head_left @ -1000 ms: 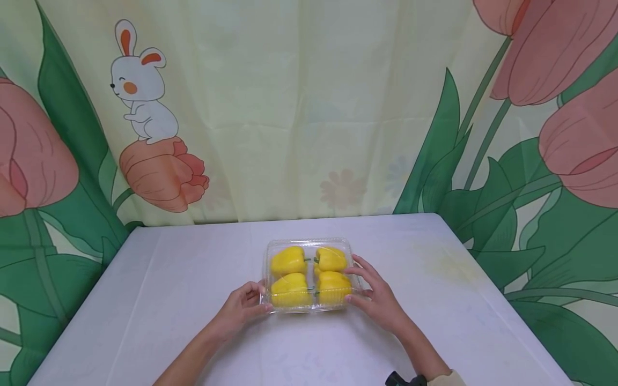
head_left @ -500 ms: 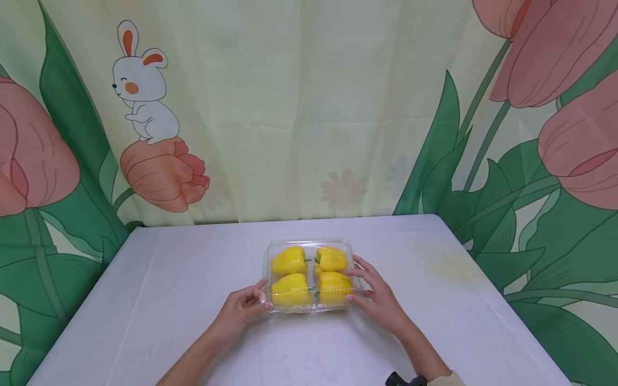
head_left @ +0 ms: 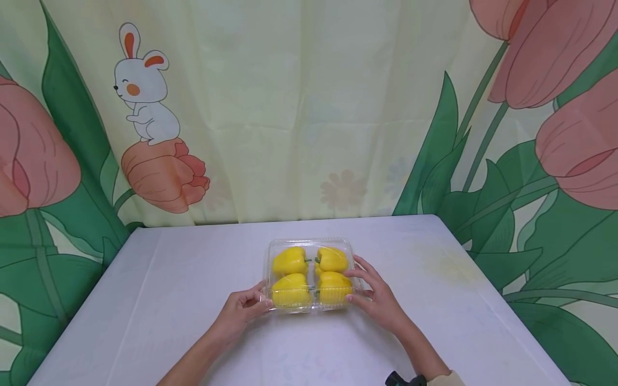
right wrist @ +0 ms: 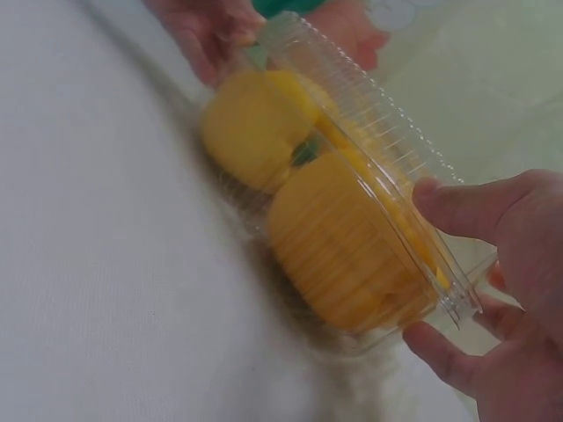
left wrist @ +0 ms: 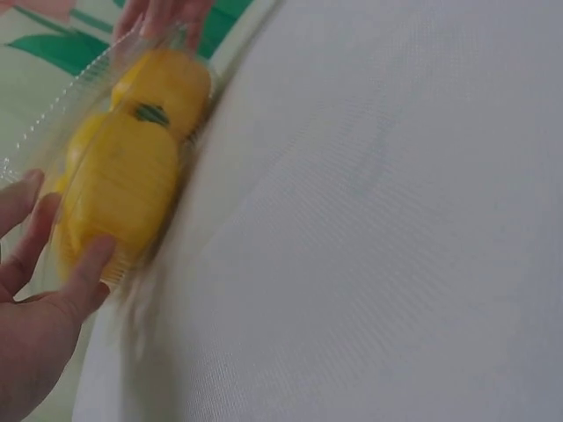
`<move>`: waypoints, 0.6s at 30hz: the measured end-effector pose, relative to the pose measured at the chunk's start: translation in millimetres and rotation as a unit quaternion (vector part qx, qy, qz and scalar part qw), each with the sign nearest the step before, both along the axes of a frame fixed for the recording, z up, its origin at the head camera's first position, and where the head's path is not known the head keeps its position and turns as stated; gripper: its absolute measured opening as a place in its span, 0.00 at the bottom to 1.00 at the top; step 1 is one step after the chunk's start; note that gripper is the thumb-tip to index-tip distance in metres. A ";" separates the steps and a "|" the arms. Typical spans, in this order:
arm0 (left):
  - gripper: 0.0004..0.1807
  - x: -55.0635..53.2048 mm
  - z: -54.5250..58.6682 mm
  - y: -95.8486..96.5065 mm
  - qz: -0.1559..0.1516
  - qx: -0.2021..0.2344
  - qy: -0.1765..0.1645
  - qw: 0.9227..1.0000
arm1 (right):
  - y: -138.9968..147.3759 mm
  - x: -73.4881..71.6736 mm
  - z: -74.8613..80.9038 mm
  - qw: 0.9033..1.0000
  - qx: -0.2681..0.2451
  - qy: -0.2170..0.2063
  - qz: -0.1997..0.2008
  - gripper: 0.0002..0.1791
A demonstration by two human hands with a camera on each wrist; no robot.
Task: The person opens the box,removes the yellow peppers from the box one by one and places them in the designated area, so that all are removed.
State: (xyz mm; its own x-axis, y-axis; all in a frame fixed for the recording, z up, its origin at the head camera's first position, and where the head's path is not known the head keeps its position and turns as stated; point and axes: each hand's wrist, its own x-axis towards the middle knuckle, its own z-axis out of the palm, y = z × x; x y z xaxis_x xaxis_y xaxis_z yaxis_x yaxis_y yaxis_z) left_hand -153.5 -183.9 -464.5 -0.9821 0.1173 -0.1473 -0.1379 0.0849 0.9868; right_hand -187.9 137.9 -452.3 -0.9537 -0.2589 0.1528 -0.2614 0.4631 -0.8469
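A clear plastic clamshell box rests on the white-covered table, its lid down. Several yellow bell peppers with green stems sit inside in two rows. At the box's front left corner my left hand grips it, thumb in front and fingers along the side. My right hand holds the opposite side, thumb near the front right corner and fingers spread up the wall. Seen from the right wrist, that thumb lies on the lid while other fingers are at the lower edge. Parts of the left fingers are hidden behind the box.
The white tablecloth stretches out around the box to the table edges. Behind the table hangs a pale curtain printed with tulips and a rabbit. A black device and a beige sleeve show at my right wrist.
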 end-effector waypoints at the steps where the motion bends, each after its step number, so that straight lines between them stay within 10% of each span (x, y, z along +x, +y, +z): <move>1: 0.16 0.0 0.2 -0.1 -0.001 -0.001 -0.001 1.000 | 0.2 -0.1 -0.3 1.000 -0.001 -0.002 0.001 0.23; 18: 0.15 -2.7 -1.2 -2.6 -0.003 -0.008 -0.020 1.000 | 2.5 -0.7 -3.0 0.999 0.008 0.041 -0.002 0.29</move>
